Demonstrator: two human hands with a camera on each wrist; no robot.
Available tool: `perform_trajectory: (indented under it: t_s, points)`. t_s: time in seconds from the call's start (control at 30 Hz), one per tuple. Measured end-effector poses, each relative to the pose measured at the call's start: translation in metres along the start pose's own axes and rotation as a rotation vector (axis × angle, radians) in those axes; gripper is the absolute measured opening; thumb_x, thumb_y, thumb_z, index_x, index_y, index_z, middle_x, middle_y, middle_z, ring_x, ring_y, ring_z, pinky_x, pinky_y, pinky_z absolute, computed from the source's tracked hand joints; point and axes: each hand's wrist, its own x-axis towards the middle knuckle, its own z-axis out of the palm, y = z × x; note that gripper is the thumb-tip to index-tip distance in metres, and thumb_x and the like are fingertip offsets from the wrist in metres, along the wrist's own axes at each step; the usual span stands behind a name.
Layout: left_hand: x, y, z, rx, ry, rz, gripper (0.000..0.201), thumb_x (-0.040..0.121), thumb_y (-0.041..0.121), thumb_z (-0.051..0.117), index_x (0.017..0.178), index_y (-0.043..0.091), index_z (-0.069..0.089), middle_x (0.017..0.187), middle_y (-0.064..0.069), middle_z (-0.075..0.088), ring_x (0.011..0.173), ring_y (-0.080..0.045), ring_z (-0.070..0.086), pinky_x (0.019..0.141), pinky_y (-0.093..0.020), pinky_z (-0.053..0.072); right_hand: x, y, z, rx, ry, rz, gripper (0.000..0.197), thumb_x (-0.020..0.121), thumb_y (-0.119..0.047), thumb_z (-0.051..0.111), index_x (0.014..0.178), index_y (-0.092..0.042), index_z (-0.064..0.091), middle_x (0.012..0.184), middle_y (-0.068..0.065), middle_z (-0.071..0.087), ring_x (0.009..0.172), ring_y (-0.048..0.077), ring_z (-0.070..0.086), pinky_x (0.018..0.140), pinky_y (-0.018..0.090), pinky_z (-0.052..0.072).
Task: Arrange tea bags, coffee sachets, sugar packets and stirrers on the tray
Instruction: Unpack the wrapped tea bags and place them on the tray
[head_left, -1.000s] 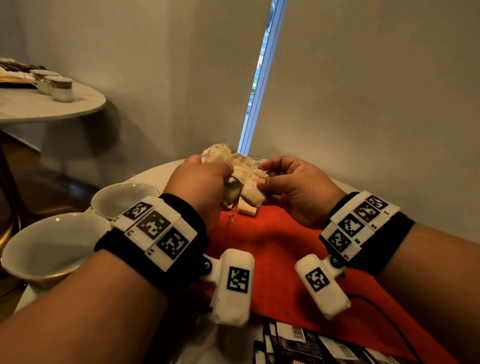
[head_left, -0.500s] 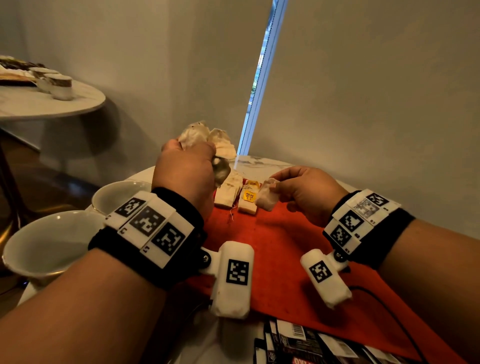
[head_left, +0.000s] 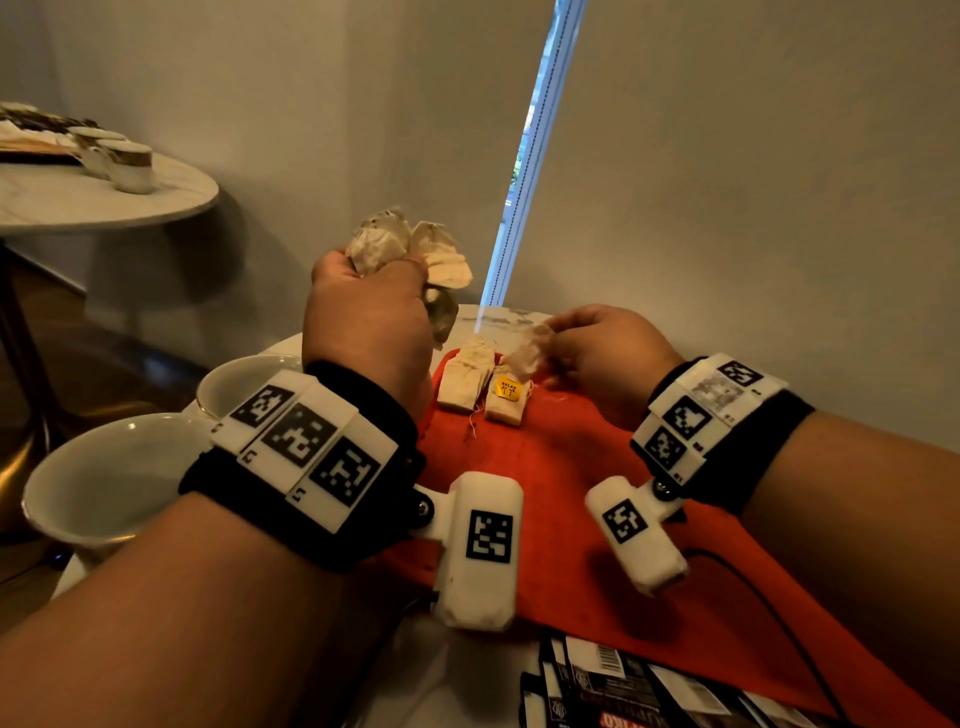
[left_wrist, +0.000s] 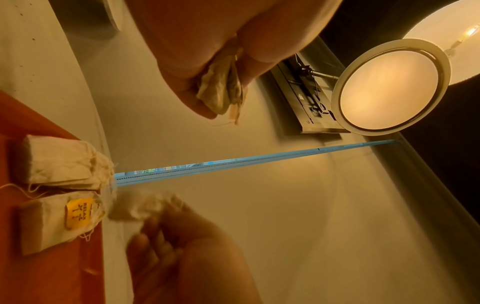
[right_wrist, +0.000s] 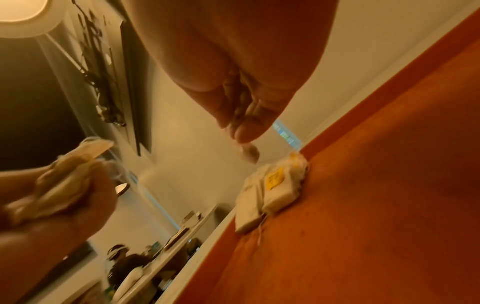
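Observation:
My left hand is raised above the red tray and grips a bunch of beige tea bags, also visible in the left wrist view as a bunch of tea bags. My right hand pinches a single tea bag just over the tray's far end. Two small stacks of tea bags lie there side by side: a plain stack and one with a yellow tag. In the right wrist view the pinched tea bag hangs just above the tagged stack.
Two white cups stand left of the tray on the round table. Dark coffee sachets lie at the table's near edge. A black cable crosses the tray's right side. Another table with small cups stands at far left.
The hands have parted: my left hand rose with the bunch of tea bags, while my right hand pulled one bag free and carried it over the stacks on the tray.

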Motion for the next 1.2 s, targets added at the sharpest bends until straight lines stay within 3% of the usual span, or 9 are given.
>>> perform_trajectory:
  t_s: [0.2,0.37,0.43,0.57,0.7,0.8,0.87,0.97,1.2]
  points:
    - [-0.002,0.002,-0.001,0.017,-0.014,0.008,0.017,0.089,0.019,0.068,0.099,0.029,0.059,0.091,0.006,0.067,0.084,-0.013,0.069,0.08,-0.037,0.061,-0.006,-0.014,0.032,0.069,-0.196,0.0,0.014,0.09,0.009,0.061,0.091,-0.004,0.066,0.078,0.014,0.067,0.063,0.022,0.064,0.057,0.032,0.055]
    - [-0.002,0.002,0.0,-0.031,0.001,-0.014,0.017,0.082,0.018,0.068,0.091,0.029,0.059,0.093,-0.002,0.072,0.087,-0.025,0.073,0.082,-0.05,0.061,-0.007,-0.006,0.048,-0.04,-0.295,0.065,0.016,0.089,0.013,0.056,0.09,-0.001,0.065,0.07,0.014,0.064,0.052,0.02,0.062,0.046,0.027,0.05]
    - [0.0,0.001,0.001,-0.031,0.0,-0.019,0.017,0.087,0.015,0.067,0.092,0.029,0.058,0.093,-0.002,0.071,0.087,-0.025,0.073,0.081,-0.05,0.061,-0.001,-0.001,0.051,-0.183,-0.284,0.077,0.016,0.087,0.01,0.061,0.089,-0.003,0.069,0.068,0.01,0.067,0.054,0.019,0.063,0.048,0.027,0.048]
    - [0.001,0.0,0.0,-0.016,0.002,-0.027,0.017,0.085,0.02,0.068,0.095,0.029,0.057,0.094,0.001,0.069,0.087,-0.022,0.072,0.082,-0.046,0.061,0.013,0.001,0.055,-0.423,-0.286,0.098,0.023,0.085,0.004,0.068,0.075,-0.016,0.071,0.065,0.004,0.069,0.067,0.022,0.066,0.078,0.043,0.06]
    - [0.001,-0.001,0.001,-0.006,-0.01,-0.042,0.021,0.094,0.017,0.064,0.108,0.029,0.054,0.09,0.006,0.064,0.082,-0.014,0.067,0.082,-0.042,0.062,0.02,-0.001,0.057,-0.495,-0.258,0.108,0.022,0.089,0.002,0.067,0.081,-0.017,0.071,0.072,0.006,0.066,0.063,0.02,0.062,0.062,0.034,0.056]
    - [0.001,-0.001,0.001,-0.013,0.006,-0.055,0.022,0.093,0.015,0.065,0.109,0.028,0.055,0.092,0.004,0.066,0.085,-0.017,0.069,0.08,-0.043,0.062,0.024,-0.003,0.06,-0.625,-0.239,0.034,0.018,0.09,-0.004,0.067,0.1,-0.017,0.076,0.082,-0.002,0.066,0.079,0.018,0.063,0.082,0.037,0.059]
    - [0.001,-0.002,0.001,-0.003,0.015,-0.06,0.022,0.093,0.016,0.065,0.107,0.029,0.056,0.093,0.003,0.067,0.086,-0.019,0.07,0.081,-0.044,0.062,0.027,-0.003,0.06,-0.677,-0.213,0.003,0.024,0.09,-0.006,0.066,0.109,-0.017,0.075,0.079,-0.007,0.063,0.083,0.015,0.062,0.082,0.032,0.058]
    - [0.001,-0.003,0.002,0.005,0.013,-0.058,0.02,0.093,0.016,0.065,0.106,0.029,0.056,0.092,0.002,0.067,0.085,-0.02,0.07,0.079,-0.044,0.062,0.032,0.002,0.058,-0.588,-0.187,0.011,0.023,0.086,-0.008,0.067,0.105,-0.019,0.073,0.083,-0.002,0.069,0.072,0.016,0.068,0.061,0.028,0.059]
    - [0.002,-0.005,0.001,0.04,-0.008,-0.064,0.025,0.094,0.018,0.065,0.117,0.024,0.056,0.099,0.001,0.066,0.09,-0.021,0.07,0.081,-0.044,0.061,0.033,0.003,0.057,-0.442,-0.12,0.047,0.016,0.088,0.001,0.068,0.083,-0.014,0.068,0.082,0.013,0.073,0.082,0.029,0.075,0.081,0.045,0.062]
